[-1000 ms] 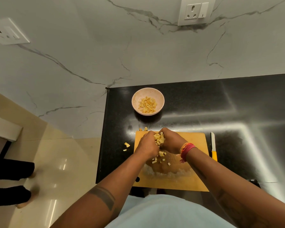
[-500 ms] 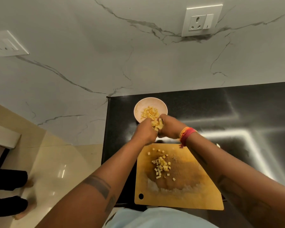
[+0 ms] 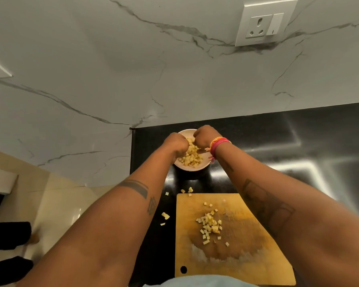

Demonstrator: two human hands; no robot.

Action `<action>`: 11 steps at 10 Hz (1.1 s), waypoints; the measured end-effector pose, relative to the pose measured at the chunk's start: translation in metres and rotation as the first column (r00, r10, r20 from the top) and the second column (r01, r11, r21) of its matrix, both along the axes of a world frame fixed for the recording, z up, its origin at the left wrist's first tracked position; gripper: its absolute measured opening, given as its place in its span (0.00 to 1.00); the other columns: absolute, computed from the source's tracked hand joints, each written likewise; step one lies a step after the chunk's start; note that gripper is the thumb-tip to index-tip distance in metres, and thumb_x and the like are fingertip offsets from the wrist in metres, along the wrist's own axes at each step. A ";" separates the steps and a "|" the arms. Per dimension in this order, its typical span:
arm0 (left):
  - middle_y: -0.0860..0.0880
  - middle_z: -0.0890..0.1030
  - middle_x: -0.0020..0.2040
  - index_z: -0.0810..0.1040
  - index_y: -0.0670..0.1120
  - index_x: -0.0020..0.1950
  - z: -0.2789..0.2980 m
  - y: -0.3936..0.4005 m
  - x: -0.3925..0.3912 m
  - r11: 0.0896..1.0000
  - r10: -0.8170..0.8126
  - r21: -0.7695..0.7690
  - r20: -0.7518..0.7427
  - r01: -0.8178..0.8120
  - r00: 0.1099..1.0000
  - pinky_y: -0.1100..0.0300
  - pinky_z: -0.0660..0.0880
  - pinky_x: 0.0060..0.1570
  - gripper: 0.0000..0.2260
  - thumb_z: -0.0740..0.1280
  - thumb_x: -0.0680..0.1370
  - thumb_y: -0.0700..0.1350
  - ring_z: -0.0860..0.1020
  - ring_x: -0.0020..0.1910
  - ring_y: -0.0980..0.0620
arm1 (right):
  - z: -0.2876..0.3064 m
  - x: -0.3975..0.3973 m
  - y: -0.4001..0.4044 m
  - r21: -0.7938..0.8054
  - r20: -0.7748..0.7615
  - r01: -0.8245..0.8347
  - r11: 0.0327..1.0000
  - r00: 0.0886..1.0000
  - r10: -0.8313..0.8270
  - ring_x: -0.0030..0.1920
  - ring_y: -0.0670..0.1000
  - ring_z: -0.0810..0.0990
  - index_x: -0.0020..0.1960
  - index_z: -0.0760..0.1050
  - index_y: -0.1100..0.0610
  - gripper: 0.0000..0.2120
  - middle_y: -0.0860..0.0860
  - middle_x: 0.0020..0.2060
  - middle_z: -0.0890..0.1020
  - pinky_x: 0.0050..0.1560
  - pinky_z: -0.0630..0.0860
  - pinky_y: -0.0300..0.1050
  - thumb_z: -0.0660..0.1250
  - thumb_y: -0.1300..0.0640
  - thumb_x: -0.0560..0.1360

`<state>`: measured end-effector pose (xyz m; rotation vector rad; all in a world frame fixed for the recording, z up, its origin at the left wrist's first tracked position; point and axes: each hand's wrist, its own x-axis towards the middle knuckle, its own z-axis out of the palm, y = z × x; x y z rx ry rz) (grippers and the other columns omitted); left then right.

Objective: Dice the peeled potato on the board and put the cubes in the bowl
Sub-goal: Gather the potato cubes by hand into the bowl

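While both hands hang over the bowl (image 3: pixel 192 167), releasing a scooped load of cubes. Left hand (image 3: pixel 175 144) and right hand (image 3: pixel 206 138) knuckles-up, close together above the far part of the bowl, fingers curled downward; cannot tell whether any cubes remain inside either grip, because the fingers face away from the camera. Held so, probably, to let the pieces fall straight into the bowl and not beside it. Bowl already well filled with potato cubes (image 3: pixel 190 158), placed just beyond the board (image 3: pixel 232 241) for a short carry. Small heap of cubes (image 3: pixel 210 225) left on the board, near its middle, with several scattered around it. Few stray cubes (image 3: pixel 165 215) on the black tabletop (image 3: pixel 278 137), to the left of the board and near its far edge. By judgement, most of the transfer done; one more scoop and a gathering of strays needed. Red and orange thread band (image 3: pixel 218 144) on the right wrist.
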<state>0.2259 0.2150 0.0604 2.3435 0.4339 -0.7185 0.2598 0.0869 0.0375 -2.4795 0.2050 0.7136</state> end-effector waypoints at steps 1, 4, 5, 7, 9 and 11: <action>0.46 0.79 0.64 0.80 0.47 0.67 -0.002 0.000 -0.006 1.000 -0.019 0.010 0.075 0.018 0.997 0.55 0.79 0.52 0.19 0.69 0.77 0.35 0.78 0.58 0.47 | -0.007 -0.004 0.000 -0.032 0.056 0.052 0.998 0.997 -0.050 0.55 0.57 0.82 0.64 0.81 0.59 0.18 0.56 0.57 0.84 0.52 0.79 0.48 0.73 0.64 0.75; 0.49 0.83 0.54 0.82 0.56 0.40 -0.019 -0.010 -0.036 0.978 0.175 -0.151 0.195 -0.146 0.965 0.49 0.82 0.55 0.12 0.74 0.76 0.39 0.82 0.54 0.48 | -0.004 -0.038 -0.015 0.351 -0.064 0.370 0.860 0.926 -0.372 0.53 0.57 0.83 0.65 0.78 0.61 0.16 0.58 0.57 0.82 0.55 0.82 0.53 0.68 0.60 0.78; 0.48 0.83 0.53 0.81 0.57 0.38 -0.016 -0.012 -0.039 0.971 0.202 -0.174 0.208 -0.167 0.957 0.49 0.82 0.55 0.14 0.73 0.76 0.38 0.82 0.54 0.48 | 0.006 -0.044 -0.018 0.571 -0.301 0.524 0.632 0.850 -0.433 0.49 0.55 0.82 0.68 0.75 0.62 0.20 0.57 0.56 0.80 0.48 0.83 0.51 0.67 0.60 0.78; 0.47 0.83 0.55 0.84 0.54 0.46 -0.013 -0.018 -0.042 0.962 0.229 -0.200 0.229 -0.184 0.946 0.48 0.81 0.57 0.11 0.71 0.77 0.37 0.82 0.55 0.47 | 0.022 -0.047 -0.003 0.393 -0.186 0.511 0.764 0.858 -0.478 0.54 0.59 0.81 0.67 0.75 0.63 0.17 0.59 0.58 0.81 0.51 0.79 0.51 0.63 0.61 0.79; 0.49 0.82 0.54 0.85 0.52 0.52 -0.006 -0.027 -0.099 0.983 0.156 -0.130 0.214 -0.130 0.964 0.49 0.81 0.55 0.10 0.68 0.78 0.39 0.80 0.53 0.47 | -0.002 -0.106 -0.028 0.349 -0.066 0.287 0.892 0.957 -0.283 0.55 0.59 0.84 0.62 0.80 0.61 0.16 0.58 0.55 0.83 0.45 0.82 0.48 0.67 0.59 0.76; 0.49 0.83 0.59 0.83 0.50 0.61 -0.049 -0.030 -0.179 0.992 -0.095 0.090 0.103 0.085 0.990 0.56 0.78 0.51 0.13 0.67 0.79 0.39 0.81 0.55 0.49 | -0.043 -0.187 -0.035 -0.127 0.112 -0.220 0.967 0.966 0.234 0.51 0.56 0.83 0.54 0.84 0.59 0.11 0.56 0.51 0.84 0.54 0.81 0.51 0.64 0.62 0.77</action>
